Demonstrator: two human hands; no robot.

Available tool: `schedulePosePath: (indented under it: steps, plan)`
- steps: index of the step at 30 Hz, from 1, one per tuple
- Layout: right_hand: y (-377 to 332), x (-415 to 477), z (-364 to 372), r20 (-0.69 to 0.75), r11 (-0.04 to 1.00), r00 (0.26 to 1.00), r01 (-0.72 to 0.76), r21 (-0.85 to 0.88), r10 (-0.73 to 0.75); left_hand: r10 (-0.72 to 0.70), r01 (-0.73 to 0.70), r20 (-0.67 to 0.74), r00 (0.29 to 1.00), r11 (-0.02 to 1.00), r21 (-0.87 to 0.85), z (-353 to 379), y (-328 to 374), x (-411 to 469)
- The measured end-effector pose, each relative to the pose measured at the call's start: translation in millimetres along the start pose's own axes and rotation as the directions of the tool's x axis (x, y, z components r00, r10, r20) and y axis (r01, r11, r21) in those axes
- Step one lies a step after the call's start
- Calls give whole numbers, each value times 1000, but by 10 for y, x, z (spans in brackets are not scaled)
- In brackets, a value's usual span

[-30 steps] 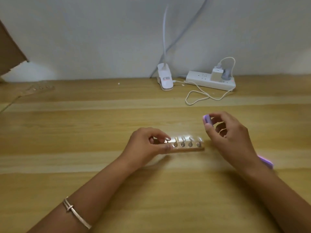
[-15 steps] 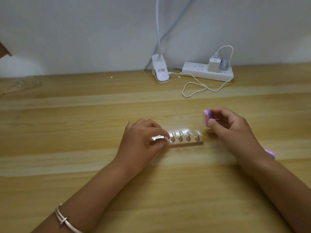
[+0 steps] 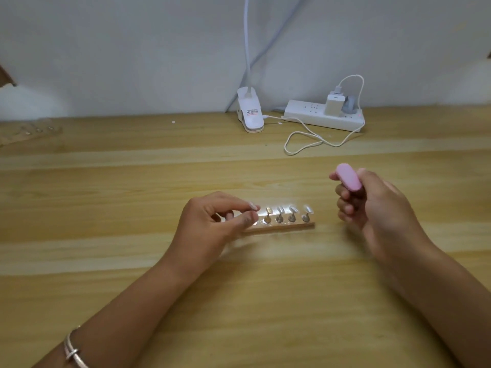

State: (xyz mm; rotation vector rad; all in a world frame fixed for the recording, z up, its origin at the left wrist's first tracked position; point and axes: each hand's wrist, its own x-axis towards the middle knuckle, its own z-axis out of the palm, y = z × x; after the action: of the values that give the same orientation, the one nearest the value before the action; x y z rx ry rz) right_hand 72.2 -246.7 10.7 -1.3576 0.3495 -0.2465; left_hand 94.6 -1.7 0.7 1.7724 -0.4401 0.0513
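Observation:
A small wooden strip [image 3: 281,227] lies on the wooden table [image 3: 132,197], carrying a row of several clear nail tips on little metal stands [image 3: 291,214]. My left hand [image 3: 212,224] pinches the strip's left end between thumb and forefinger. To the right and slightly above the table, my right hand [image 3: 372,205] grips a pink nail file [image 3: 348,177] whose rounded end sticks up past the fingers. The rest of the file is hidden behind that hand.
A white clip lamp [image 3: 250,112] and a white power strip [image 3: 324,115] with plugged chargers and a looped white cable [image 3: 305,142] sit at the back by the wall. Another strip with nail tips [image 3: 29,132] lies far left.
My right hand has turned the pink file so its flat face shows, and lifted slightly. My left hand keeps its pinch on the strip. The camera tilted a little.

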Motion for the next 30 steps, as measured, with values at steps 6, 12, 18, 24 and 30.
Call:
schedulePosePath:
  steps: [6, 12, 18, 24, 30]
  plan:
    - [-12, -39, -186, 166, 565, 879, 421, -710, -447, -10, 12, 39, 999, 998, -67, 55, 34, -52]
    - [-103, -15, -241, 291, 252, 930, 344, -905, -226, 5, -5, 31, 1000, 1000, -15, 73, 33, -58]
    - [-637, -127, -792, 155, 201, 988, 156, -967, -19, 40, -40, -5, 999, 999, 37, 66, -3, -37]
    - [-515, -105, -899, 462, 49, 884, 460, -887, 66, 63, -65, 45, 997, 998, 29, 86, 12, -63]
    - [-453, -299, 37, 614, 749, 739, 566, -345, -275, 118, -117, 47, 992, 993, -20, 134, 57, -118]
